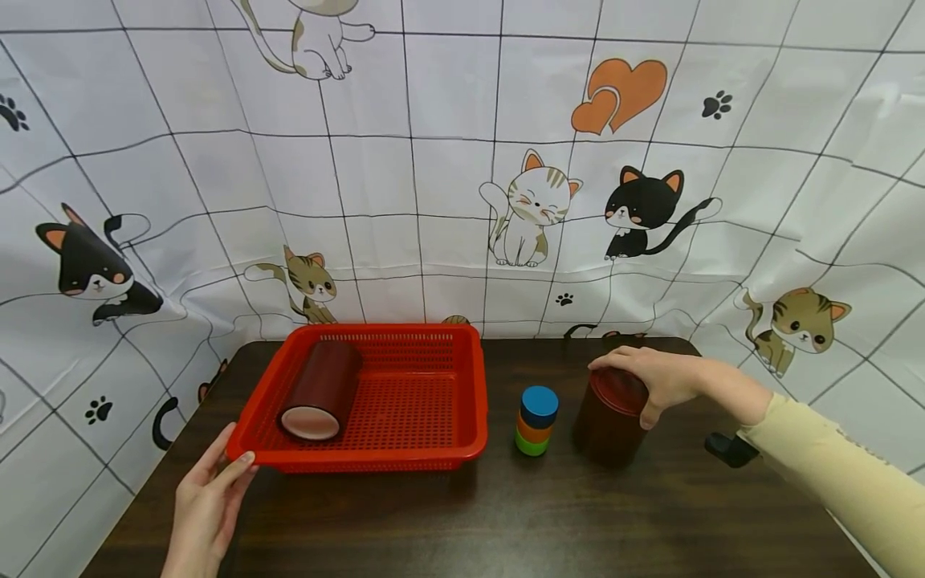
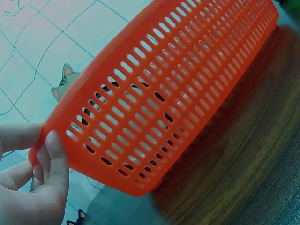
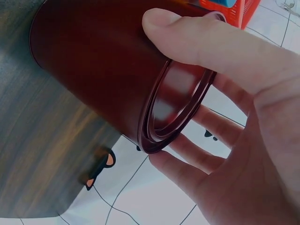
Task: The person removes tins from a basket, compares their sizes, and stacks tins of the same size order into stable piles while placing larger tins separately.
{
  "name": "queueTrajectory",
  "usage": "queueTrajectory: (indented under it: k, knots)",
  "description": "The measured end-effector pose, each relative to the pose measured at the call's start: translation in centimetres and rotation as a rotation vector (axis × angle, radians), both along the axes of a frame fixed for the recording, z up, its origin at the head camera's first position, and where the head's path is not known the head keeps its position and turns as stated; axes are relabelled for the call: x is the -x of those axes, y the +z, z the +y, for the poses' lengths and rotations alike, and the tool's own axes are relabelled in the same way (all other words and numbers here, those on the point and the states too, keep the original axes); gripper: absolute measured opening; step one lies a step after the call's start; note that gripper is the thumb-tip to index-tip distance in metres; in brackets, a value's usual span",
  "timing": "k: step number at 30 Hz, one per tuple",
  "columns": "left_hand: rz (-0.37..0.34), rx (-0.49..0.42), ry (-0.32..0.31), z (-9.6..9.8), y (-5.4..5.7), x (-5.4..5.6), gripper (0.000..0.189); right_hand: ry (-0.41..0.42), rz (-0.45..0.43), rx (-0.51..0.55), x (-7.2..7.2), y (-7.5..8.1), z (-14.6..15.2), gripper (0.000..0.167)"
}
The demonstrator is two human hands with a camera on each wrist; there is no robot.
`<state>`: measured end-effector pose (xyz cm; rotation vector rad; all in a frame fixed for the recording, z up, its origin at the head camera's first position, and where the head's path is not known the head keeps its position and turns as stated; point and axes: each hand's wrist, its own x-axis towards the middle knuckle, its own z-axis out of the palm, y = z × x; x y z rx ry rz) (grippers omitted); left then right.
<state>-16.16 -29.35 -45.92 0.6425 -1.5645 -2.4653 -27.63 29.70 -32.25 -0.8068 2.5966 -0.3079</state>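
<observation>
At the front left corner of a red plastic basket [image 1: 405,459], my left hand [image 1: 208,502] pinches the rim between thumb and fingers. The left wrist view shows that grip on the slotted basket wall [image 2: 140,112] up close. Inside the basket a dark red canister [image 1: 327,377] lies on its side, its pale end facing me. A second dark red canister [image 1: 607,421] stands upright on the table to the right. From above, my right hand [image 1: 661,381] grips its top rim, thumb on the near side and fingers around the far side, as the right wrist view shows [image 3: 225,103].
Between the basket and the upright canister stands a small stack of blue, orange and green round pieces [image 1: 536,420]. A black object [image 1: 731,449] shows beside the right sleeve. White cloth with printed cats [image 1: 448,185] hangs behind the dark wooden table [image 1: 506,530].
</observation>
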Motion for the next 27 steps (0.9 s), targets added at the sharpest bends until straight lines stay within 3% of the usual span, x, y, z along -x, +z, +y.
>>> queueTrajectory:
  k: [4,14,27]
  knots:
    - [-0.022,0.002,0.008,0.01,-0.04,0.05,0.073,-0.001,0.004,-0.007,0.0,-0.06,0.02,0.1]
    - [0.054,-0.011,-0.02,-0.14,-0.33,-0.22,0.074,0.012,0.053,-0.046,-0.02,0.29,-0.23,0.103]
    - [0.045,-0.005,-0.021,-0.14,-0.29,-0.21,0.074,0.007,0.033,-0.032,0.07,0.27,-0.21,0.103]
